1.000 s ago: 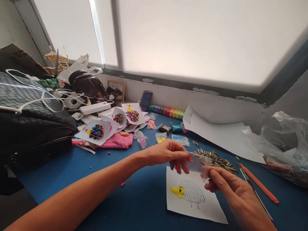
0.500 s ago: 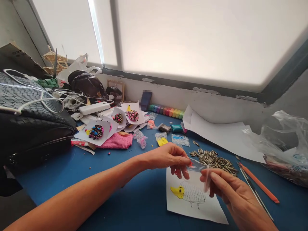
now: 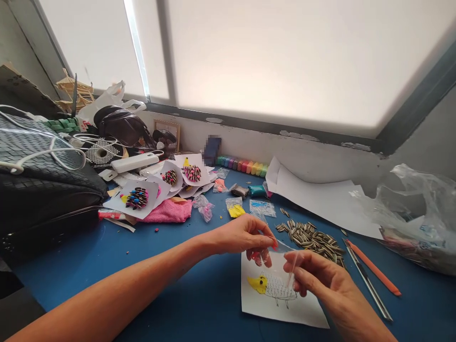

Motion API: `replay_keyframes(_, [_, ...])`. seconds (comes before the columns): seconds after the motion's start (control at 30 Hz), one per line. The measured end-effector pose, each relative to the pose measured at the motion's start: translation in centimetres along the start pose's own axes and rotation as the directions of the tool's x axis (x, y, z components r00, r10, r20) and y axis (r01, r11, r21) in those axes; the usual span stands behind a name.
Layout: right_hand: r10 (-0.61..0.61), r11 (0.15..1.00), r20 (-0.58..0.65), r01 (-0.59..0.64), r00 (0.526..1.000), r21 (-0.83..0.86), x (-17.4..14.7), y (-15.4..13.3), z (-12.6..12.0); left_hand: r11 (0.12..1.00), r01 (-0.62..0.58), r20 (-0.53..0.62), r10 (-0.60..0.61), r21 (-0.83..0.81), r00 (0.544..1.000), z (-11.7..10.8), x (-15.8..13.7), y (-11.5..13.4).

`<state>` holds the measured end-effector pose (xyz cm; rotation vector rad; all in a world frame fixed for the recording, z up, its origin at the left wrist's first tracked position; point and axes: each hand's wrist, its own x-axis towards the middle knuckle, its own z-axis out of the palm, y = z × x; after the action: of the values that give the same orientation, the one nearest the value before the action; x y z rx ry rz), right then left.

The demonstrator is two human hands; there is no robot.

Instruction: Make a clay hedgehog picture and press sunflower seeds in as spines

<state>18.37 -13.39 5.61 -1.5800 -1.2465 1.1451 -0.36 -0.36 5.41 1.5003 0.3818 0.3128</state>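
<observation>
My left hand (image 3: pixel 242 236) pinches one side of a small clear plastic bag (image 3: pixel 283 248), with a bit of red clay (image 3: pixel 275 244) showing by the fingertips. On the bag's other side, the thumb and fingers of my right hand (image 3: pixel 320 275) are closed on its edge. Both hands hover over a white sheet (image 3: pixel 267 308) bearing a pencil-drawn hedgehog (image 3: pixel 281 287), whose head is covered in yellow clay (image 3: pixel 257 284) with a black eye. Striped sunflower seeds (image 3: pixel 313 240) lie in a heap just behind the hands.
An orange tool (image 3: pixel 374 268) and a metal-bladed knife (image 3: pixel 368 280) lie at right, near a clear plastic bag (image 3: pixel 409 204). Behind are bagged yellow clay (image 3: pixel 235 209) and a row of coloured clay (image 3: pixel 242 166). Finished hedgehogs (image 3: pixel 137 197), a pink cloth (image 3: pixel 167 211) and a black bag (image 3: pixel 50 175) stand left.
The view has shifted slightly, so everything sits a little further left. My right hand has come slightly nearer my left, and both still grip the plastic bag.
</observation>
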Motion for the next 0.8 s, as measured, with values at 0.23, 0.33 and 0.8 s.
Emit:
replay_keyframes(0.23, [0.011,1.0,-0.013,-0.011,1.0,0.022,-0.1,-0.3,0.5,1.0,-0.003,0.034,0.003,0.002,0.999,0.3,0.2,-0.7])
replay_keyframes(0.33, [0.015,0.999,-0.121,-0.01,0.993,0.038,0.0,0.0,0.2,1.0,-0.003,0.036,0.003,-0.002,0.999,0.2,0.2,-0.5])
replay_keyframes(0.8, [0.008,1.0,-0.289,0.0,0.957,0.03,0.5,-0.5,0.2,1.0,-0.004,-0.005,0.004,-0.03,1.0,0.0,0.3,-0.3])
